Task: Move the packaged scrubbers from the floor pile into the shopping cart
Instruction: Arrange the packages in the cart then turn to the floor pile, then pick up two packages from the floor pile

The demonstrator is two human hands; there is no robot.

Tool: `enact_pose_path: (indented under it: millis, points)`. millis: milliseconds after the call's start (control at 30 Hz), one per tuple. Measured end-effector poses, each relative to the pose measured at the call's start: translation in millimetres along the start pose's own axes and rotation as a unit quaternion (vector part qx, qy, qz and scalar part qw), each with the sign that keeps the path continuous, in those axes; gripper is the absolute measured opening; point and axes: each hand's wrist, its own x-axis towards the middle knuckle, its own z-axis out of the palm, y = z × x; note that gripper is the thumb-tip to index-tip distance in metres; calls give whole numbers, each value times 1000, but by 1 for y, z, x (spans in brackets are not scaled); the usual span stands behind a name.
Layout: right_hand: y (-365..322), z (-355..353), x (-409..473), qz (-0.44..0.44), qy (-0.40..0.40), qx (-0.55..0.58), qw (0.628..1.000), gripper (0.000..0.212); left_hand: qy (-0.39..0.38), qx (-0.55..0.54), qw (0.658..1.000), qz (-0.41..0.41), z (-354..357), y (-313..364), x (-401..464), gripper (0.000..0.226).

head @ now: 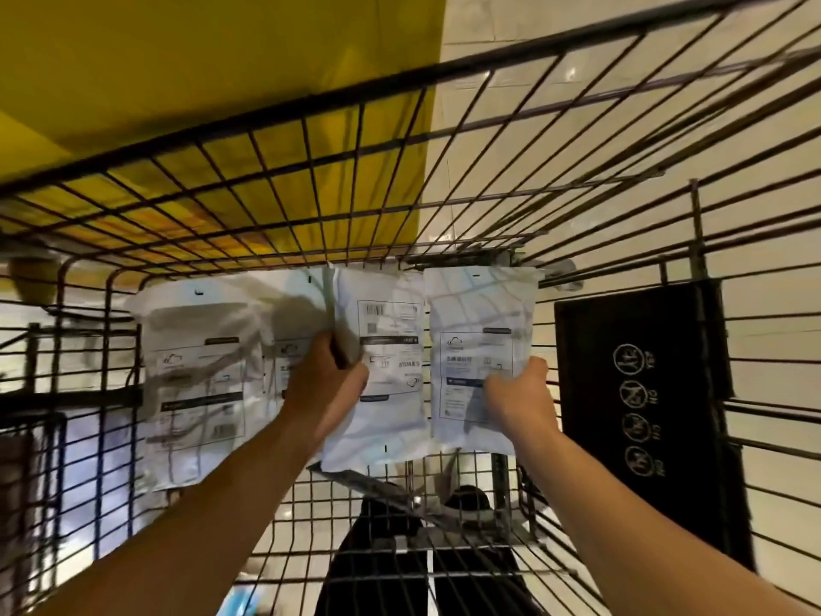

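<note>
While both forearms reach forward over the near rim, each hand carries a white packaged scrubber down inside the shopping cart [444, 73]. The left hand [326, 380] pinches the side edge of one pack [386, 371] between thumb and curled fingers, so the pack hangs flat with its printed label facing up and is easy to lay down. The right hand [520, 393] grips the lower corner of a second pack [477, 349] with its fingers wrapped round the edge, which holds that pack level just beside the first; the two packs are near each other, and I cannot tell whether their edges touch. Holding them side by side looks like a way to set them down as a row instead of a heap.

Further left, a third pack [195, 380] lies flat on the wire bottom of the basket, with what seems to be another partly under it. To the right a black panel [639, 415] with round white symbols hangs against the cart's side wall. Beyond the far wire wall, yellow flooring [200, 73] meets pale tile [577, 20]. The floor pile itself is out of view.
</note>
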Motion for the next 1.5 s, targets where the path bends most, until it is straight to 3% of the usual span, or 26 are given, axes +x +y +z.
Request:
enact_pose_path:
  millis: [267, 333, 433, 533, 600, 733, 867, 1167, 1500]
  points:
    - [-1, 20, -38, -29, 150, -71, 986, 76, 37, -29, 998, 43, -13, -23, -36, 51]
    - [1, 14, -59, -49, 125, -58, 989, 72, 19, -12, 999, 39, -24, -27, -54, 57]
    - [7, -8, -111, -72, 5, -49, 996, 60, -8, -17, 999, 29, -46, -23, -92, 58]
    - [6, -51, -178, -109, -113, -116, 981, 50, -42, -39, 998, 32, -70, -13, -141, 58]
    - [11, -81, -223, -140, -151, -122, 971, 35, -61, -66, 995, 37, -83, -5, -178, 55]
    - [27, -130, -297, -151, -173, -13, 973, 14, -75, -100, 991, 54, -104, 9, -248, 47]
    - [44, -169, -349, -166, -190, 84, 964, 13, -102, -136, 982, 81, -122, 15, -310, 25]
    - [81, -215, -386, -250, -108, 46, 961, 15, -53, -68, 990, 114, -142, -15, -362, 9]
    - [63, -224, -360, -323, -203, -58, 922, 9, 90, -162, 981, 54, -121, -64, -407, 12]
